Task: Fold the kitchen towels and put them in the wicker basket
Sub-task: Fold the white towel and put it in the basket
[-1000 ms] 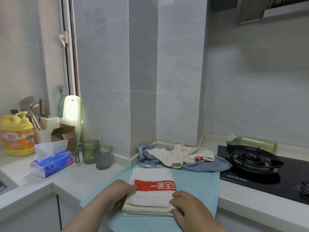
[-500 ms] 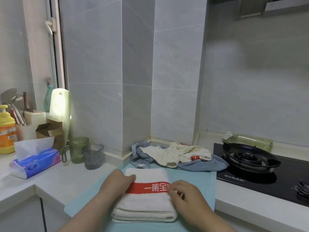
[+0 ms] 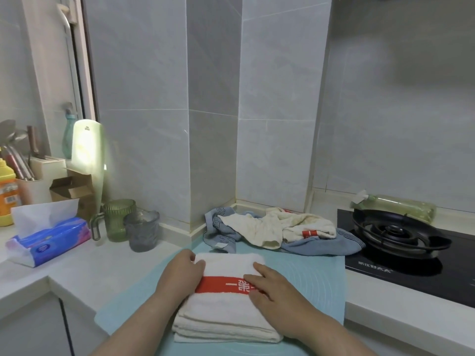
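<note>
Left hand (image 3: 183, 274) is laid over the left edge of the folded towel (image 3: 226, 312), fingers bent onto its top. Whether that edge is gripped cannot be told. Right hand (image 3: 276, 286) is pressed flat on the right half, fingers straight and spread narrowly, partly covering the red band (image 3: 221, 283). Both forearms are brought in from 6 o'clock.

The folded towel is located on a pale blue mat (image 3: 308, 278) at the near edge of the white worktop (image 3: 77, 265). It is white terry, stacked in several layers, rectangular, and the band carries white print.

Unfolded towels (image 3: 277, 227) are heaped at 12 to 1 o'clock of it, against the wall corner: one cream and crumpled, laid on a blue one (image 3: 321, 246) with striped ends.

A black glass hob (image 3: 411, 276) is set in at 2 o'clock, with a round black burner (image 3: 395, 232). A clear greenish bottle (image 3: 401, 205) is laid on its side behind the burner.

At 9 to 10 o'clock a blue tissue pack (image 3: 51, 237) is seen with one sheet pulled up. Beside it are a ribbed green glass mug (image 3: 118, 219) and a grey ribbed glass (image 3: 142, 231), placed just next to each other. A cardboard box (image 3: 72, 188) and an orange detergent bottle (image 3: 6, 191) are found further back.

The walls are clad in large glossy grey tiles (image 3: 144, 98).
</note>
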The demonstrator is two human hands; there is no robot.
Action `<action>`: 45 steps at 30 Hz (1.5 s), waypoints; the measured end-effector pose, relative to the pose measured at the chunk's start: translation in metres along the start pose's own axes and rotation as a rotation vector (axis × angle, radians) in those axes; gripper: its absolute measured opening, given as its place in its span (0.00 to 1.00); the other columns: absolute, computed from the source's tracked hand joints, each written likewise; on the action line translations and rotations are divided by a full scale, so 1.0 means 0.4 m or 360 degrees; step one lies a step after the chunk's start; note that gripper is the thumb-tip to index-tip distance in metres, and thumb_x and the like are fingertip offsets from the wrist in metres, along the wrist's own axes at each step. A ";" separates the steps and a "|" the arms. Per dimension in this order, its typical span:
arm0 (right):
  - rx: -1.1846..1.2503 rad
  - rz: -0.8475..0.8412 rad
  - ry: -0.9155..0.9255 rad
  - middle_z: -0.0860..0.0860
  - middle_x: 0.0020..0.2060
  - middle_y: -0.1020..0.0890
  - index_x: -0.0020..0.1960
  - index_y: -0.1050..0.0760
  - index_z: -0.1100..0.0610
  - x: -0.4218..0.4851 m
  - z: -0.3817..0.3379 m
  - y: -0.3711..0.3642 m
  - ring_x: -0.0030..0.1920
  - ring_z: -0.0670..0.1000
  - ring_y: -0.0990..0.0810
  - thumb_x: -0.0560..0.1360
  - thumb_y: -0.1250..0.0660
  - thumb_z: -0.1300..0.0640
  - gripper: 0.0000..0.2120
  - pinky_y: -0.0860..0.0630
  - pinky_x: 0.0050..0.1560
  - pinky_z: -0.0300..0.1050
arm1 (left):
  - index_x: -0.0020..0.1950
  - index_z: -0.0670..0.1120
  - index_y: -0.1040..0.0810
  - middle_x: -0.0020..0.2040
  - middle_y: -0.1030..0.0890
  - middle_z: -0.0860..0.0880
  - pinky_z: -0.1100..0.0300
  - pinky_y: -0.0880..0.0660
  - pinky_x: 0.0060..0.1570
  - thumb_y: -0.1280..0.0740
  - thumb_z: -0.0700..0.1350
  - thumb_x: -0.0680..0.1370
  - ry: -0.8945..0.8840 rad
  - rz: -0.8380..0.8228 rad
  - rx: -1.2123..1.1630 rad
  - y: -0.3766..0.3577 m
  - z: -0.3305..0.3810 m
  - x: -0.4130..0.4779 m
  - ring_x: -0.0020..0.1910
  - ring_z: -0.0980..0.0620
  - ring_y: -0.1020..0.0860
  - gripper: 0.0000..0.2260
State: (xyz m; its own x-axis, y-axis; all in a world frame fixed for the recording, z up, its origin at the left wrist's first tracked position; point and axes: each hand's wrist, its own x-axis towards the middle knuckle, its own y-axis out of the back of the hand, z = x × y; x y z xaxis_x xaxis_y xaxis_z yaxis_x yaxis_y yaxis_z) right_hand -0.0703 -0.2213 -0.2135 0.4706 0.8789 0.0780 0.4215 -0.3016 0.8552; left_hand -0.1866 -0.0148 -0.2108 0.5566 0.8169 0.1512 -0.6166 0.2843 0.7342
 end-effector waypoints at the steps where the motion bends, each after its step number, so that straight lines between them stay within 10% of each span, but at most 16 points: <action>1: 0.0031 0.0004 -0.0004 0.40 0.78 0.47 0.76 0.38 0.42 0.000 0.000 0.006 0.77 0.43 0.49 0.82 0.45 0.44 0.22 0.51 0.76 0.41 | 0.64 0.48 0.27 0.59 0.22 0.47 0.57 0.28 0.52 0.38 0.52 0.79 -0.0024 0.0068 0.0115 0.006 0.003 -0.004 0.55 0.47 0.23 0.15; 4: 0.0150 0.0104 -0.0019 0.40 0.78 0.45 0.76 0.37 0.45 0.009 0.000 0.026 0.77 0.42 0.47 0.83 0.45 0.46 0.22 0.51 0.75 0.38 | 0.72 0.51 0.32 0.69 0.27 0.50 0.56 0.32 0.63 0.42 0.51 0.81 -0.0491 0.0185 0.0246 0.033 0.031 -0.037 0.66 0.49 0.28 0.19; 7: 0.0104 0.0098 -0.0044 0.41 0.78 0.46 0.77 0.40 0.47 0.028 -0.006 0.030 0.77 0.41 0.50 0.84 0.48 0.47 0.22 0.53 0.74 0.38 | 0.78 0.54 0.42 0.79 0.43 0.54 0.56 0.48 0.76 0.48 0.54 0.83 -0.0926 -0.0298 0.0630 0.030 0.056 -0.066 0.78 0.54 0.46 0.23; 12: -0.0158 -0.0135 -0.0172 0.44 0.79 0.53 0.80 0.50 0.47 0.038 -0.008 0.013 0.79 0.46 0.54 0.81 0.57 0.38 0.30 0.55 0.76 0.44 | 0.80 0.53 0.55 0.80 0.58 0.54 0.52 0.58 0.76 0.60 0.72 0.73 -0.0612 -0.0795 0.0790 -0.004 0.021 -0.046 0.79 0.55 0.59 0.40; 22: -0.0319 -0.0130 -0.0318 0.48 0.79 0.49 0.80 0.49 0.48 0.060 -0.002 -0.004 0.78 0.54 0.46 0.80 0.57 0.35 0.32 0.48 0.77 0.49 | 0.80 0.51 0.58 0.80 0.59 0.53 0.50 0.57 0.77 0.56 0.60 0.83 -0.0640 -0.0776 0.0856 -0.020 0.021 -0.044 0.79 0.54 0.60 0.29; 27: -0.0113 0.0314 -0.0744 0.50 0.46 0.22 0.43 0.29 0.52 0.037 -0.027 -0.003 0.49 0.51 0.23 0.77 0.45 0.36 0.20 0.28 0.43 0.45 | 0.81 0.48 0.56 0.80 0.58 0.51 0.53 0.57 0.77 0.52 0.58 0.83 -0.0639 -0.0693 0.0674 -0.016 0.013 -0.059 0.79 0.53 0.61 0.29; 32: 0.0505 0.0115 -0.0801 0.50 0.46 0.21 0.51 0.27 0.54 0.049 -0.081 0.034 0.45 0.48 0.22 0.73 0.35 0.52 0.09 0.28 0.40 0.40 | 0.80 0.49 0.50 0.81 0.53 0.52 0.58 0.58 0.76 0.52 0.54 0.84 -0.0514 -0.0427 0.0085 0.000 0.004 -0.088 0.79 0.56 0.56 0.25; 38: 0.0355 0.0291 -0.0324 0.48 0.41 0.24 0.46 0.33 0.51 0.047 -0.151 0.118 0.40 0.47 0.27 0.74 0.36 0.59 0.06 0.32 0.40 0.43 | 0.77 0.52 0.41 0.71 0.38 0.60 0.60 0.42 0.70 0.41 0.51 0.83 -0.0494 0.0048 -0.0472 0.084 0.026 -0.127 0.73 0.57 0.39 0.23; 45: -0.0008 0.0270 0.0212 0.44 0.47 0.19 0.51 0.28 0.47 -0.008 -0.275 0.293 0.47 0.46 0.20 0.70 0.32 0.62 0.14 0.21 0.47 0.41 | 0.70 0.50 0.31 0.63 0.23 0.56 0.58 0.27 0.59 0.24 0.44 0.72 -0.0489 -0.0184 -0.0844 0.203 0.106 -0.132 0.60 0.56 0.23 0.29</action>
State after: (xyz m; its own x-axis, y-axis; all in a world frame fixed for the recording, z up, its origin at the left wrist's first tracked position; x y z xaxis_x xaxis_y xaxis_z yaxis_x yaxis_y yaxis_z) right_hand -0.1076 -0.2190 -0.0571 0.4274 0.8571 0.2877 0.3410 -0.4475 0.8267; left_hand -0.2426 -0.0561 -0.1311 0.7227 0.6064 0.3317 -0.6912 0.6374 0.3406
